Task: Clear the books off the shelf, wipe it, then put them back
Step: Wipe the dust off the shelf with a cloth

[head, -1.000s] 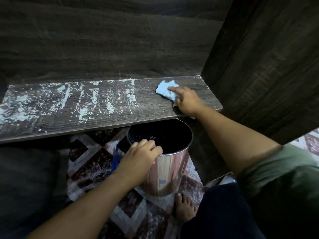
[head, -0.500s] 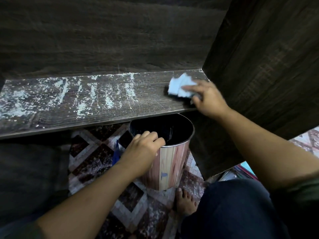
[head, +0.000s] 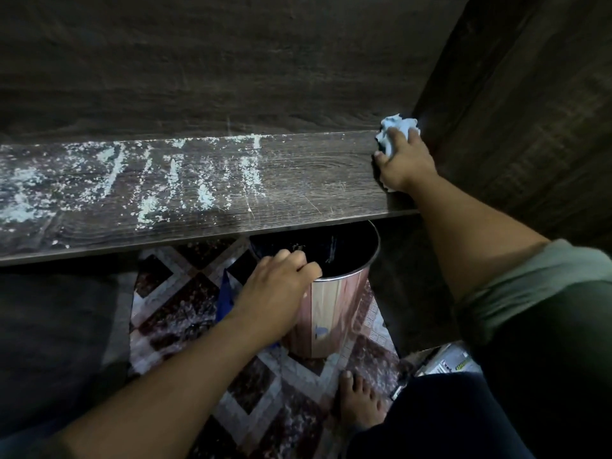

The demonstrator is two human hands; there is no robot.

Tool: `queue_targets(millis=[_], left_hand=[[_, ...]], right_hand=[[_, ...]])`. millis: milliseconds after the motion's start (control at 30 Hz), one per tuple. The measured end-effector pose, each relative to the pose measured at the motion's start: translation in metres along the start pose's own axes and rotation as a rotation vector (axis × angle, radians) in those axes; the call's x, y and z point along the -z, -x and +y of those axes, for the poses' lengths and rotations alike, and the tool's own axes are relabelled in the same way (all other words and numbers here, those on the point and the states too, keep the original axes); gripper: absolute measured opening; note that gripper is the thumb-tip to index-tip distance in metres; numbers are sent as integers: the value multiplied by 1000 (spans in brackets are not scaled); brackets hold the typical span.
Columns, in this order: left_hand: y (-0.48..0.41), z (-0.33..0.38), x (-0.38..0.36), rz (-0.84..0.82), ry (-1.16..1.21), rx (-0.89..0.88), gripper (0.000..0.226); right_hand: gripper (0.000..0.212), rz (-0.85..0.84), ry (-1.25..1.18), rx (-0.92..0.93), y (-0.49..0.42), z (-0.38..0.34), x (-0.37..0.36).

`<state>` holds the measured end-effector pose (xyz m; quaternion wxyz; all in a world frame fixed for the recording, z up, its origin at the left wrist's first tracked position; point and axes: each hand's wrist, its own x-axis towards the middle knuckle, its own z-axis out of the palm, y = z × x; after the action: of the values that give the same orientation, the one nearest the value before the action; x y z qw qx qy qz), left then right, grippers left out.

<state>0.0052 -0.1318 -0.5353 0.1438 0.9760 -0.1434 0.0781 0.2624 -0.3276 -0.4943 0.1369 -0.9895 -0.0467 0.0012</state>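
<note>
A dark wooden shelf (head: pixel 298 180) runs across the view with no books on it. Streaks of pale dust (head: pixel 139 173) cover its left and middle part; the right end looks wiped. My right hand (head: pixel 402 160) presses a crumpled light blue cloth (head: pixel 394 130) into the shelf's back right corner, against the side panel. My left hand (head: pixel 278 293) grips the rim of a round bin (head: pixel 334 313) that stands on the floor just below the shelf's front edge.
The shelf unit's back wall (head: pixel 231 61) and right side panel (head: pixel 530 111) close in the corner. Patterned floor tiles (head: pixel 185 313) lie below. A bare foot (head: pixel 359 402) stands by the bin. Printed papers or books (head: pixel 447 361) lie on the floor at right.
My right hand has slid the cloth to the right and back along the shelf into the corner. My left hand has stayed on the bin's rim.
</note>
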Motion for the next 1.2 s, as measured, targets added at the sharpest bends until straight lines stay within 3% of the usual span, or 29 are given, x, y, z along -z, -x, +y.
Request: queue_targets(millis=[67,200,267,333,400,500,600,733,933,1033,1100,1200], left_hand=[[0,1,0,1,7,-12,40],[-2,2,0,-20,9,8,37],[-4,3,2,-26,10,11,35],[-5,5,5,-38,6,8,31],[-6,6,6,-47,22,12,30],[-5,6,7,-38,10,28,32],[-5,3,6,-34,-1,37,33],[-4,2,6,-16,-8,25,36],[-5,3,9,-33,9,22,30],[-5,5,11,-14,11,28,29],[-5,5,11,-11,-7,42,31],[-4,2,9,2,-20,37,35]], right_hand=[[58,32,-49,-15,9,-6,0],[46,97,-226,186,34,-25,-8],[40,83,-403,139,38,-33,-9],[40,204,-453,85,33,-35,-3],[51,356,-203,107,21,-25,4],[67,130,228,46,6,-3,3],[69,2,175,3,-2,-2,-6],[51,78,-36,-99,-1,-14,-1],[40,124,-170,121,47,-39,-11],[42,191,-19,-26,39,-41,3],[51,235,244,-60,25,-26,11],[73,10,416,-22,14,-1,7]])
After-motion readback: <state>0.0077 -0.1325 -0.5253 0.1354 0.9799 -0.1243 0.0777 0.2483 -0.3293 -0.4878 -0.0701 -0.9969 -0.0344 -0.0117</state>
